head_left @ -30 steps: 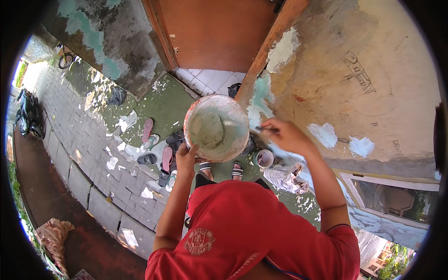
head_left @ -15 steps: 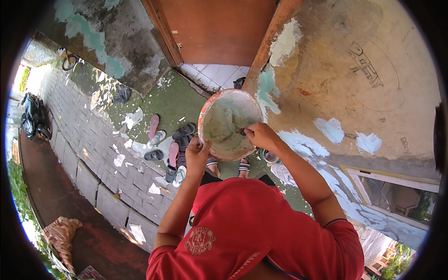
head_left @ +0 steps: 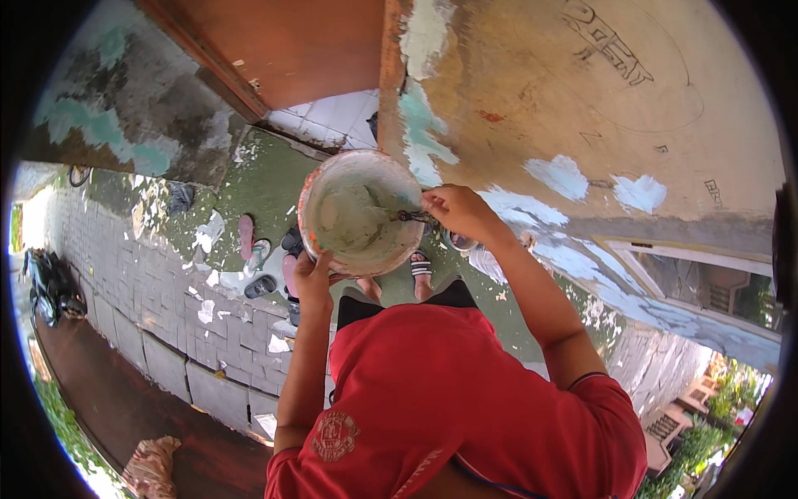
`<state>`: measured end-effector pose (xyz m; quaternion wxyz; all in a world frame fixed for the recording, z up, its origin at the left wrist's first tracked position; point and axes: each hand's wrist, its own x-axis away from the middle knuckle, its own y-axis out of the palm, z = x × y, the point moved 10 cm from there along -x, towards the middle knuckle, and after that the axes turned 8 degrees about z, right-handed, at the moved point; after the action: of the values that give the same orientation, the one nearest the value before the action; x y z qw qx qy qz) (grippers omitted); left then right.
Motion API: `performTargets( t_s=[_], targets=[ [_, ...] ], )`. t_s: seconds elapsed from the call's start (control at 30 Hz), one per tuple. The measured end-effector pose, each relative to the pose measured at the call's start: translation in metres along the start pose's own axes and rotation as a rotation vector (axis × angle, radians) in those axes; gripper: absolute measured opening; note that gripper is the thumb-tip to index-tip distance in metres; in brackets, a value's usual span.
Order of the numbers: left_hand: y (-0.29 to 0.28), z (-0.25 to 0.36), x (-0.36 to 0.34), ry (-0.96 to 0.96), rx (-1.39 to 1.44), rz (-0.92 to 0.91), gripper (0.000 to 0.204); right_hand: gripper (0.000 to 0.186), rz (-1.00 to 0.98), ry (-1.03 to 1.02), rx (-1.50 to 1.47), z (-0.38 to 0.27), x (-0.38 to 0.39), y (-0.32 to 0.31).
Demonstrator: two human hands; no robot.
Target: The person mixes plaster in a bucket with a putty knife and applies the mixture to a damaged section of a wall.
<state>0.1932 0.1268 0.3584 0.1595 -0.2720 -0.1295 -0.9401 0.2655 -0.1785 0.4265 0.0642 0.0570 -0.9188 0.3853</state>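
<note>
A round bucket (head_left: pixel 399 172) with a worn orange-and-white rim is in front of me, above my feet. Greyish-green paste (head_left: pixel 349 220) coats its inside and bottom. My left hand (head_left: pixel 312 281) is closed on the near left of the rim, thumb on top. At the right rim, my right hand (head_left: pixel 457 209) grips a dark-handled tool (head_left: pixel 409 215), which points left into the bucket. The tool's far end is hard to make out against the paste.
Sandals (head_left: pixel 260 286) and white flakes litter the ground at left. A patched wall (head_left: pixel 532 91) rises at right, with a window (head_left: pixel 698 274) low in it. Ahead stands a brown door (head_left: pixel 307 50). A can (head_left: pixel 460 241) sits beyond my right hand.
My right hand has drawn back toward the right rim, and more of the tool shows. The bucket sits further left in view as the whole scene shifts. My left hand keeps its hold.
</note>
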Motion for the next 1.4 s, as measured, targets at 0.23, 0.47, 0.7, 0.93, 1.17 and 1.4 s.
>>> performTargets(
  t_s=[0.23,0.47,0.7,0.93,1.17,1.4],
  targets=[
    [-0.012,-0.056,-0.026,-0.068,-0.151,0.032,0.036,0.028,0.351,0.707,-0.714,0.206,0.091,0.018],
    [-0.021,-0.158,-0.049,-0.103,-0.253,0.172,0.024,0.014,0.823,1.188,-1.614,0.409,0.183,0.162],
    [-0.014,-0.29,-0.062,-0.075,-0.216,0.239,0.03,0.021,0.956,1.085,-1.762,0.65,0.131,0.311],
    [-0.026,-0.434,-0.081,-0.128,-0.265,0.28,0.028,0.029,1.305,1.039,-1.599,0.831,0.085,0.417],
    [-0.025,-0.464,-0.077,-0.141,-0.338,0.225,0.035,0.038,1.304,1.134,-1.732,0.842,0.06,0.443],
    [0.028,-0.46,-0.102,-0.159,-0.305,0.108,0.024,0.019,0.711,0.766,-2.313,0.83,0.061,0.411]
  ],
)
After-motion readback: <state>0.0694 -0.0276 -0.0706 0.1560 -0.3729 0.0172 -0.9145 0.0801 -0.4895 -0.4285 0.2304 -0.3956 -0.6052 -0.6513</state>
